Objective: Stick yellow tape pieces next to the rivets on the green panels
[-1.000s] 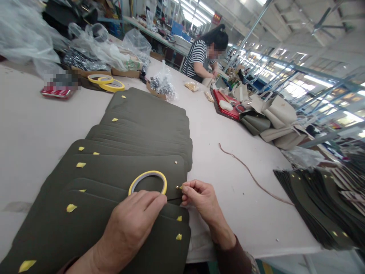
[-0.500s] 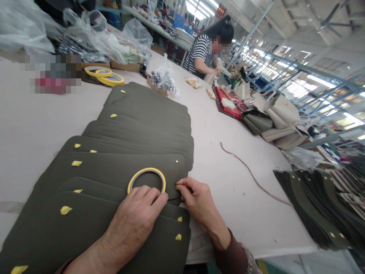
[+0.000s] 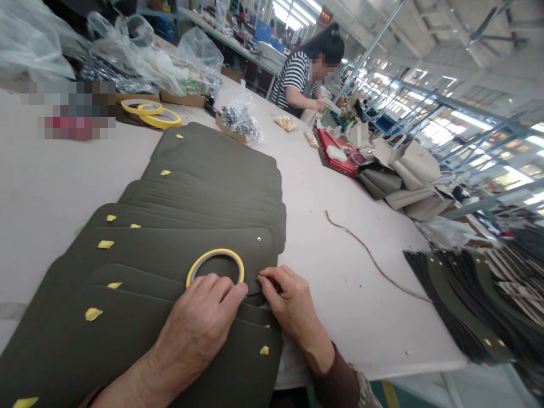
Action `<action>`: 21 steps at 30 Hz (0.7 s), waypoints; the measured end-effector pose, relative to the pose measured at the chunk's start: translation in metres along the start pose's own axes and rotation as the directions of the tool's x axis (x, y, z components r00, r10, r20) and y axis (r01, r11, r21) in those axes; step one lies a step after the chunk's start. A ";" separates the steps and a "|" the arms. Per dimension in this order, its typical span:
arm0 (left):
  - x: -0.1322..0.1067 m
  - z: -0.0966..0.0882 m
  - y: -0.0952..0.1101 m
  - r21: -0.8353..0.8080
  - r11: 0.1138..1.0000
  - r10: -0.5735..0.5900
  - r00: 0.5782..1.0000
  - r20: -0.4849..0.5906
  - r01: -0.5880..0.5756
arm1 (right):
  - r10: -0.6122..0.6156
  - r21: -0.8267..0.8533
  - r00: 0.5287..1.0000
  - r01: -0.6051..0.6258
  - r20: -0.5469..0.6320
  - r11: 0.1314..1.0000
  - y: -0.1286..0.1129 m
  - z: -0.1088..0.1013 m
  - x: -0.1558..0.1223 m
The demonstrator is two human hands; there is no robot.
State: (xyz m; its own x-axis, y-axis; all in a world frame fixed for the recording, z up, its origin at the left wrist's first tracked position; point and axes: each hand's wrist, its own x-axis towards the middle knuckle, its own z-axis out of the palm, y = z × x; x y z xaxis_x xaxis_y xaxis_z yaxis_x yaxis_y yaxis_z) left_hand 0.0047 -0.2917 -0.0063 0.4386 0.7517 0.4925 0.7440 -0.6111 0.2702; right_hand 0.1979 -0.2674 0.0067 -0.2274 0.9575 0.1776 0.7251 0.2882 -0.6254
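Since a second ago, the right hand (image 3: pixel 291 297) has edged leftward, its thumb and forefinger pinched on a barely visible yellow tape scrap (image 3: pixel 259 276) at one panel's edge. Across the broad, pale tabletop (image 3: pixel 361 326) overlap smooth, matte olive panels (image 3: pixel 140 314) with rounded corners; on them the left hand (image 3: pixel 204 314) grips a circular tape roll (image 3: pixel 216 251), below a tiny, shiny, rounded metal stud (image 3: pixel 259 238).

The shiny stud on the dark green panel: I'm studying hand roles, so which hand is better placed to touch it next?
Likely the right hand: its fingertips are nearer the shiny stud, while the left hand holds the yellow tape roll.
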 end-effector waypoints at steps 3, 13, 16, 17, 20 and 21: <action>0.002 -0.004 -0.001 -0.049 0.999 -0.012 0.995 -0.095 0.007 | 0.003 -0.077 0.996 0.004 0.089 0.997 -0.005 -0.008 0.005; -0.004 -0.010 -0.006 -0.171 0.983 0.020 0.967 -0.256 -0.066 | -0.105 0.214 0.994 0.098 0.023 0.972 -0.026 -0.024 -0.003; -0.005 -0.010 -0.005 -0.101 0.994 0.007 0.973 -0.229 -0.031 | -0.251 0.240 0.968 0.245 -0.007 0.939 -0.033 -0.016 0.000; -0.005 -0.010 -0.005 -0.077 0.997 0.008 0.974 -0.227 -0.026 | -0.288 0.232 0.957 0.282 -0.007 0.931 -0.034 -0.013 0.001; -0.007 -0.008 -0.005 -0.038 0.999 0.016 0.974 -0.225 -0.025 | -0.368 0.173 0.930 0.365 -0.017 0.915 -0.035 -0.006 0.001; -0.008 -0.008 -0.005 -0.036 0.999 0.016 0.975 -0.222 -0.024 | -0.387 0.142 0.922 0.386 -0.025 0.911 -0.034 -0.004 0.001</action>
State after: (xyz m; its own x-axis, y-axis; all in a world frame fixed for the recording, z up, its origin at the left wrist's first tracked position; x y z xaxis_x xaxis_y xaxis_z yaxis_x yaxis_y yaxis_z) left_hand -0.0066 -0.2962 -0.0047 0.3272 0.6680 0.6683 0.7144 -0.6378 0.2877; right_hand 0.1756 -0.2765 0.0314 -0.4742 0.7714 0.4243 0.4809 0.6306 -0.6091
